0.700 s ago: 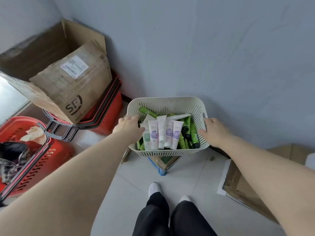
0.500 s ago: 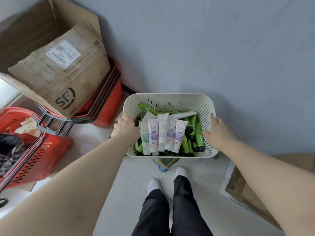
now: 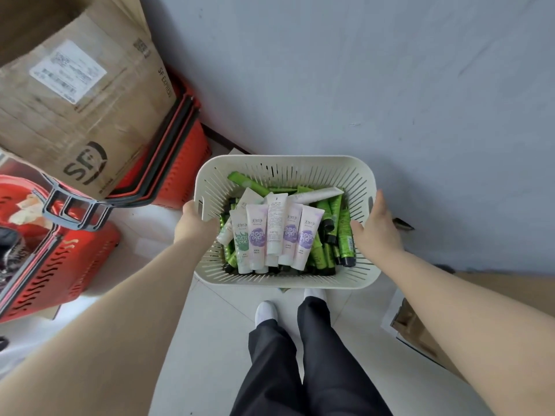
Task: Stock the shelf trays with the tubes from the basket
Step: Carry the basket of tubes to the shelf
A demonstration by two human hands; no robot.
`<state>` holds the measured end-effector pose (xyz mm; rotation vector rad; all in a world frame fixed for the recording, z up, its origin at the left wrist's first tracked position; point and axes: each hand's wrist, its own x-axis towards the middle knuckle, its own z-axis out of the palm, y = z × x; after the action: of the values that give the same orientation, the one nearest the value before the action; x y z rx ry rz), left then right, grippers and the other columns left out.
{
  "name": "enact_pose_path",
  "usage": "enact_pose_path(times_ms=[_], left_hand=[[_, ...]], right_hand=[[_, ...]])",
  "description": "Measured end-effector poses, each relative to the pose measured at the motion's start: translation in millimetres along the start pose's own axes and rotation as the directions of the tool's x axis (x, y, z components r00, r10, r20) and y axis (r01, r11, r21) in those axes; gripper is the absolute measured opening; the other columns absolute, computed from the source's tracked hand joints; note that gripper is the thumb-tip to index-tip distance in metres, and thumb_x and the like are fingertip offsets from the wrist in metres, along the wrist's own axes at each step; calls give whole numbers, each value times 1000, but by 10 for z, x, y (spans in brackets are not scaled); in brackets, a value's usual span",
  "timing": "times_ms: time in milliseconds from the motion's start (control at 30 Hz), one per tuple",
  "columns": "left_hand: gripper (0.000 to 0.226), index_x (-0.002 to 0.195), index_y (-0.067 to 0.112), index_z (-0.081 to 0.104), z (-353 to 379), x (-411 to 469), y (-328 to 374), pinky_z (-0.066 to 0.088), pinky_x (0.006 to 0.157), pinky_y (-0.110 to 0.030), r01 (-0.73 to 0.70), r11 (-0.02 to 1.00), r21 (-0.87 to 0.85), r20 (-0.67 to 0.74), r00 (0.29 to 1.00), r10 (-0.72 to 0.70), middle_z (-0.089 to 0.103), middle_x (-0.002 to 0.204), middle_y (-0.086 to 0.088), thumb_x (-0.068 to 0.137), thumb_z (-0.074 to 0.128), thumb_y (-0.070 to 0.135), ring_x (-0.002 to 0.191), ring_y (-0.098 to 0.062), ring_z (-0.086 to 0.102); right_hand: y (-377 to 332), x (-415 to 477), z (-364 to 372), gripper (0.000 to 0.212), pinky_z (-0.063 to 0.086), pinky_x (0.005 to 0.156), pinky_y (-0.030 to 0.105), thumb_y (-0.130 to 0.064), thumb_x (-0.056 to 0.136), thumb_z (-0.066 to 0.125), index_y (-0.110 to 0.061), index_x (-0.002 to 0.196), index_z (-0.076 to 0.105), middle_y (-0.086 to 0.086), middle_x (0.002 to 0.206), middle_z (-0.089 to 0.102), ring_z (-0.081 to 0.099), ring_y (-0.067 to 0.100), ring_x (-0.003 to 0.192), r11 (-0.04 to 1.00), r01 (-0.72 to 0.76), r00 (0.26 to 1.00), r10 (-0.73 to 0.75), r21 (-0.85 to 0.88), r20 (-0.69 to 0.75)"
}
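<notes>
From the head view, the person holds a cream slotted plastic basket (image 3: 286, 277) above the pale tiled floor (image 3: 210, 340), in front of their legs. The left hand (image 3: 193, 225) closes on its left rim, and the right hand (image 3: 377, 228) presses flat against the right rim, fingers extended. Carrying it level, I judge, stops the load sliding. The white and purple tubes (image 3: 280, 232) lie side by side, long axes running toward the wall, caps nearest the person; the green tubes (image 3: 336, 232) are jumbled beneath. No shelf trays show.
</notes>
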<state>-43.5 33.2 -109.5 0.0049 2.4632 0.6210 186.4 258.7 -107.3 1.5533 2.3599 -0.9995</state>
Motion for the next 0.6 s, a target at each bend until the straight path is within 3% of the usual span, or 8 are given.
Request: enact_pose_path(times_ms=[167, 600], left_hand=[[49, 133, 27, 43, 8, -82, 20, 38, 53, -25, -4, 984, -179, -54, 999, -6, 55, 86, 13, 87, 58, 20, 74, -13, 58], [40, 120, 27, 45, -545, -750, -396, 43, 54, -28, 77, 966, -246, -26, 996, -86, 59, 87, 0, 83, 59, 20, 73, -22, 60]], right_hand=[[-42, -65, 0, 77, 41, 96, 45, -25, 94, 52, -22, 151, -1, 18, 142, 36, 45, 37, 122, 999, -17, 999, 18, 39, -37], [-272, -942, -194, 74, 40, 102, 49, -26, 94, 52, -22, 149, 4, 18, 143, 36, 43, 37, 126, 1000, 14, 1000, -14, 10, 0]])
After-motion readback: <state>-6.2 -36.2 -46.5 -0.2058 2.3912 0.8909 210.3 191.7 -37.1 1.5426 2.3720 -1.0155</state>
